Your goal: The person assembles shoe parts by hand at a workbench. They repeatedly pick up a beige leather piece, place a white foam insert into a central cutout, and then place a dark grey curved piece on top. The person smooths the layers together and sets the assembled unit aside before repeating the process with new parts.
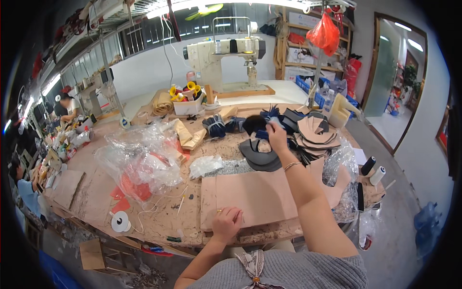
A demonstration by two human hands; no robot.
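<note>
My right hand [276,135] is stretched out to the far side of the worktable, its fingers closed on a black curved piece [254,124] of material. Beneath it lie dark grey curved cut pieces [260,155] in a stack. Tied bundles of dark blue strips [214,126] are to the left, and fanned tan and black pieces [315,132] to the right. Close to my body, my left hand [228,221] rests with curled fingers on the near edge of a flat tan board [255,195]. Nothing shows in that hand.
Crumpled clear plastic [144,159] covers the table's left side, near a white spool [120,221]. A sewing machine [226,58] stands at the back. Thread cones [378,176] and a cream jug [340,111] are on the right. Other people [70,107] work at far left.
</note>
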